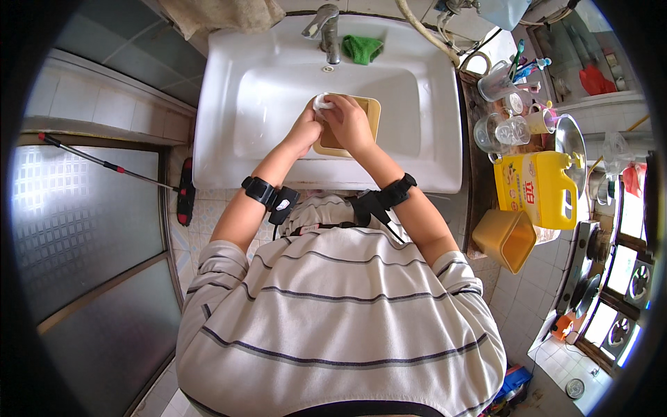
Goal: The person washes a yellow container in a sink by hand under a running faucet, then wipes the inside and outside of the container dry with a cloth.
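Both my hands meet over a tan rectangular plastic container [373, 117] in the white sink basin [260, 104]. A small wad of white cloth or paper [323, 101] is bunched between them. My left hand [306, 130] closes around its left side, at the container's left edge. From the right, the fingers of my right hand [350, 121] press on the wad. My hands cover the container's left and upper-left part, so whether the left fingers also touch its rim is hidden. Above the container is a chrome faucet [329, 39].
A green cloth [363, 48] lies beside the faucet. On the right-hand ledge stand clear cups [513, 130], a yellow jug [536, 187] and a tan bin [503, 237]. A towel [224, 15] hangs at upper left. A long-handled broom [185, 193] leans left, near a frosted door [88, 208].
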Motion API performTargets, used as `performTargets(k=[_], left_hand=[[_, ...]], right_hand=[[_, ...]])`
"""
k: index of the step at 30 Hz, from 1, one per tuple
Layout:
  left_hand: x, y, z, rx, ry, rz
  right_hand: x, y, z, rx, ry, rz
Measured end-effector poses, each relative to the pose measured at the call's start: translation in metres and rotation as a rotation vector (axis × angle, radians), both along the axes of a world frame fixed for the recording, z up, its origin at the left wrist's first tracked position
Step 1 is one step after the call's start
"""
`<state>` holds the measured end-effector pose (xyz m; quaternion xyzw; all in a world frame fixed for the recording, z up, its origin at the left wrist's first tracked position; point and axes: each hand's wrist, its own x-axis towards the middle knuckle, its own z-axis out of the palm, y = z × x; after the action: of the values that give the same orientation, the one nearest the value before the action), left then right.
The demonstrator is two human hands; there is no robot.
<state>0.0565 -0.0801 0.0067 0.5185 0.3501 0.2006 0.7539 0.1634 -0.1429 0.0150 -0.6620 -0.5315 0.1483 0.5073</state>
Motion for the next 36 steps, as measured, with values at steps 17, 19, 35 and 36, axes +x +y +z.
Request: performTargets(k=[17, 19, 35, 36], left_hand=[[0.006, 0.006, 0.01, 0.184, -0.013, 0.163], [0.007, 0.007, 0.015, 0.201, -0.001, 0.169], [0.006, 0.01, 0.01, -0.103, -0.097, 0.106], [0.006, 0.01, 0.01, -0.119, -0.147, 0.072]], right_hand=[[0.042, 0.001, 0.015, -0.214, -0.43, -0.144], [0.041, -0.002, 0.024, -0.159, -0.353, -0.154], [0.017, 0.003, 0.031, 0.049, -0.113, 0.069], [0.011, 0.003, 0.029, 0.065, -0.107, 0.105]])
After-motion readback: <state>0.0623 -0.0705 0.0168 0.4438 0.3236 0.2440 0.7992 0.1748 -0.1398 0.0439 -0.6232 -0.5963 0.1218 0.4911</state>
